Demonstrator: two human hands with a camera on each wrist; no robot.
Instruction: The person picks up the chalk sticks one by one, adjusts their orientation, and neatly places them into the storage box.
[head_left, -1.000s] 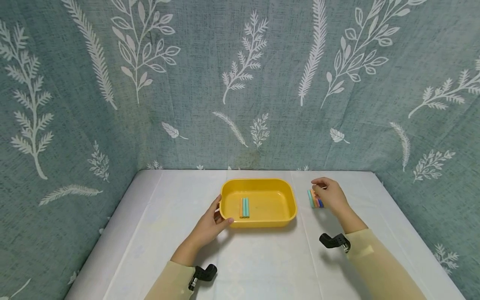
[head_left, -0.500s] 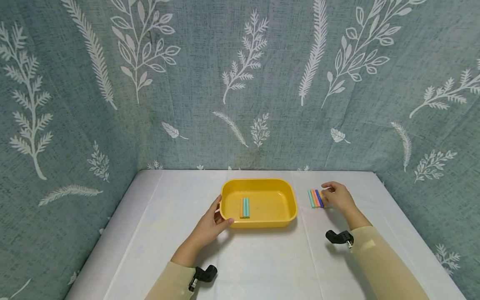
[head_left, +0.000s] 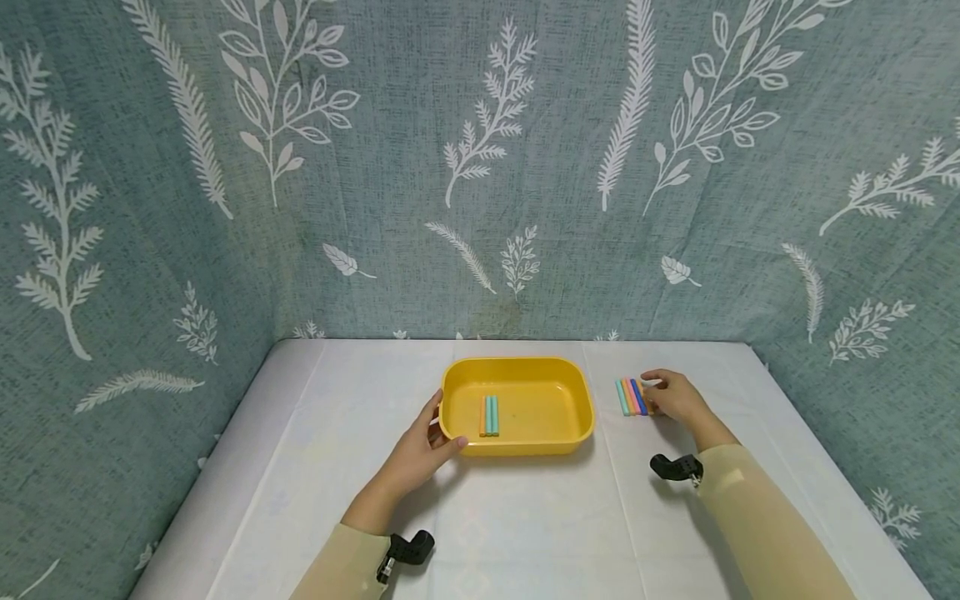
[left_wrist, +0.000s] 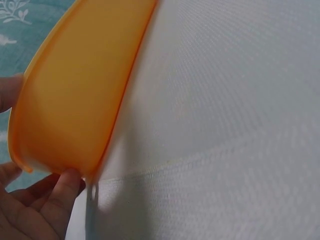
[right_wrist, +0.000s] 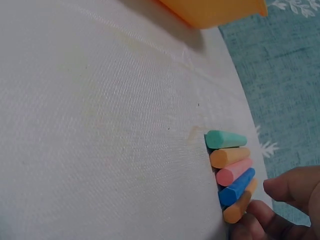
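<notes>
My left hand (head_left: 418, 452) grips the left front corner of a yellow plastic tray (head_left: 543, 408), thumb at the front rim and fingers along the left side. Inside the tray lie an orange chalk stick (head_left: 482, 416) and two teal ones (head_left: 492, 416), side by side. To the tray's right, a row of chalk sticks lies on the cloth: teal (right_wrist: 226, 139), light orange (right_wrist: 230, 157), pink (right_wrist: 234, 171), blue (right_wrist: 236, 188) and orange (right_wrist: 240, 204). My right hand (head_left: 672, 396) is at the row's right end. Its fingers touch the orange chalk's side; the thumb stays apart.
A white cloth (head_left: 525, 525) covers the table. Green leaf-patterned fabric (head_left: 480, 167) rises behind it and along both sides. Black wrist-camera mounts (head_left: 677, 468) hang at both sleeves.
My right hand has moved from over the chalk row to its right end, then slightly back toward it, uncovering more of the sticks. The left hand and tray have stayed in place.
</notes>
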